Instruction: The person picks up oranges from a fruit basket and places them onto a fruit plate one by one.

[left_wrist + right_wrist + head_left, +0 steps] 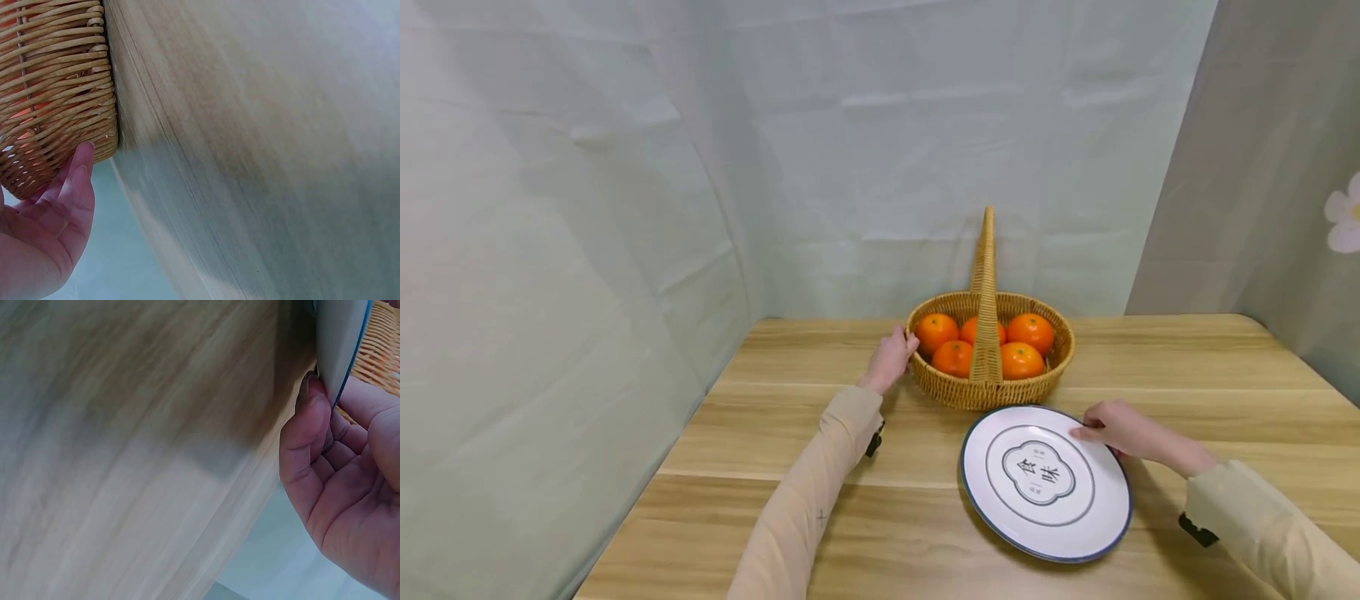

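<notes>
A woven wicker basket (955, 393) with a tall arched handle (987, 275) stands at the back of the table. Several oranges (1021, 361) lie in it. My left hand (891, 360) is at the basket's left end; in the left wrist view its fingers (78, 194) rest along the outer weave, low on the wall. In front of the basket is a round white plate (1093, 529) with a blue rim and dark printed characters. My right hand (1131, 432) pinches its right edge, thumb on top and the curled fingers (303, 437) beneath.
The wooden table (760, 408) reaches back to a pale hanging cloth (880, 167). Another cloth (550, 292) hangs along the left side. A greyish-brown cloth (1225, 208) is at the right. The basket's handle rises well above its rim.
</notes>
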Motion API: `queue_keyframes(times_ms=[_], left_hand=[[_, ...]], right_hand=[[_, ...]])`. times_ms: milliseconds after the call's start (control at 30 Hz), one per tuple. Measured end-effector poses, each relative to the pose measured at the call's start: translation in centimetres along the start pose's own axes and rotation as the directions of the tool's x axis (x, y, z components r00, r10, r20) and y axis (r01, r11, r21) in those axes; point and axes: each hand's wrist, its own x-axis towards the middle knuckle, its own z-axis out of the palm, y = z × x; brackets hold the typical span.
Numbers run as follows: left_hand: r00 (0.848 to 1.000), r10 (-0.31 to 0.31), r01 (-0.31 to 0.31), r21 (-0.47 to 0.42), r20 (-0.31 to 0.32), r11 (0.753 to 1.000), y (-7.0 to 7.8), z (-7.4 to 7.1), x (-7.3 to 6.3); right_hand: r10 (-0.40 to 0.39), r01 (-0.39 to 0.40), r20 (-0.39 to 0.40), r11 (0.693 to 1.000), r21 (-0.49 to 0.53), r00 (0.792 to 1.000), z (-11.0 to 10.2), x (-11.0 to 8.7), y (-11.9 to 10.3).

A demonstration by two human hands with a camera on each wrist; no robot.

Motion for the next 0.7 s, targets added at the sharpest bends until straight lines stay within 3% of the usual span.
queue_keyframes(times_ms=[300, 700], left_hand=[[1.000, 0.007, -0.007, -0.027, 0.008, 1.000, -0.25, 0.13, 0.30], [1.000, -0.015, 0.015, 0.004, 0.007, 1.000, -0.23, 0.18, 0.31]], right_hand=[[-0.005, 0.005, -0.002, 1.000, -0.012, 1.000, 0.29, 0.17, -0.22], [-0.020, 0.020, -0.004, 1.000, 0.022, 1.000, 0.51, 0.24, -0.43]])
